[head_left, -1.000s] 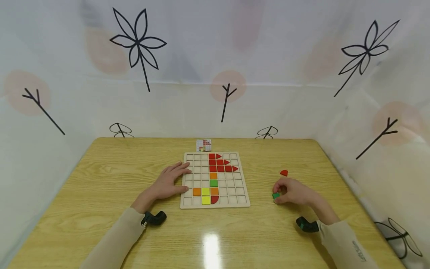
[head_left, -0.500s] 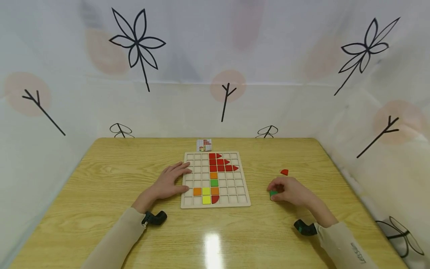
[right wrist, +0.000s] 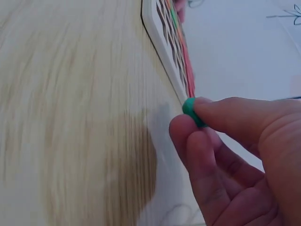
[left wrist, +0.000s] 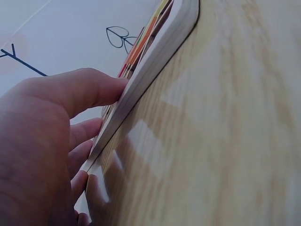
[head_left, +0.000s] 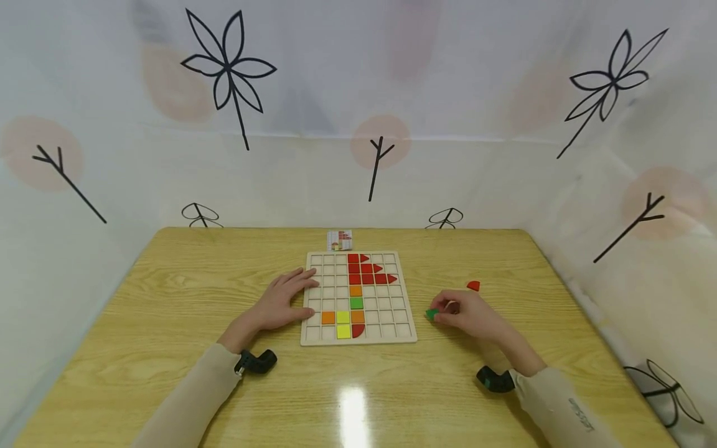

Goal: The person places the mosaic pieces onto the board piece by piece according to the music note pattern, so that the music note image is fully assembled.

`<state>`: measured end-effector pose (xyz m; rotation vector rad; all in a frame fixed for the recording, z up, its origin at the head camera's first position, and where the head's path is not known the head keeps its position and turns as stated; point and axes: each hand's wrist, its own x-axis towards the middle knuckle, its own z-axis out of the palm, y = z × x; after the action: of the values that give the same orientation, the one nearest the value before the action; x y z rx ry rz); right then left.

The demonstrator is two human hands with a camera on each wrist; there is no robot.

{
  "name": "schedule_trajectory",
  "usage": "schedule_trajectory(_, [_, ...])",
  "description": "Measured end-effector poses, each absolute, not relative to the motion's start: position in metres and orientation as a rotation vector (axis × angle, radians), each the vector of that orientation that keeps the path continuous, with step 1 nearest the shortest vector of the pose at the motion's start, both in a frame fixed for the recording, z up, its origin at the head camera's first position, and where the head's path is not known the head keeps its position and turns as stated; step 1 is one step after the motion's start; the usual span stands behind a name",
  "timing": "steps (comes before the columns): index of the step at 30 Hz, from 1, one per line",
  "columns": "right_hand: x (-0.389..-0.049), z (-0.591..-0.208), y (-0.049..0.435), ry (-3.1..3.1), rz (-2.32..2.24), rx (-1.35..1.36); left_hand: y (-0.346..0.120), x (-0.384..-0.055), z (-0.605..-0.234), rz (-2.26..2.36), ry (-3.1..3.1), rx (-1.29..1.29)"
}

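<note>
A pale wooden grid board (head_left: pixel 392 323) lies mid-table, with red, orange, green and yellow tiles in some of its cells. My left hand (head_left: pixel 280 303) rests along its left edge, fingers spread and nearly straight; in the left wrist view the thumb (left wrist: pixel 94 87) touches the rim. Between thumb and fingertips my right hand (head_left: pixel 473 314) pinches a small green tile (head_left: pixel 431 314), a short way right of the board. The right wrist view shows the green tile (right wrist: pixel 191 111) partly covered by the thumb, held over the table.
A red quarter-round tile (head_left: pixel 473 285) lies on the table beyond my right hand. Behind the board is a small printed card (head_left: pixel 339 240) with a coloured pattern. White patterned cloth (head_left: pixel 358 112) rises around the wooden table (head_left: pixel 224 261).
My right hand has moved left toward the board, carrying the green tile away from its earlier spot below the red tile. The left hand has stayed in place on the board.
</note>
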<state>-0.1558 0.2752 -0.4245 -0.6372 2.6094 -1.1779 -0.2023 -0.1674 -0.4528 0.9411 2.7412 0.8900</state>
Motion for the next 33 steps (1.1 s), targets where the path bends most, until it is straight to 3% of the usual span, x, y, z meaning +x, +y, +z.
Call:
schedule_trajectory(10, [-0.160,-0.428,0.226,2.417,-1.354,-0.621,-0.167,-0.203,-0.452,0.899,2.738,0.953])
schedule_trajectory(24, [-0.164,-0.424,0.148,2.400,-1.337,-0.865,-0.169,-0.203,-0.456,0.898,2.748,0.950])
schedule_trajectory(33, [-0.158,-0.416,0.106,2.404,-1.288,-0.874,-0.168,-0.202,-0.454,0.916,2.748,0.931])
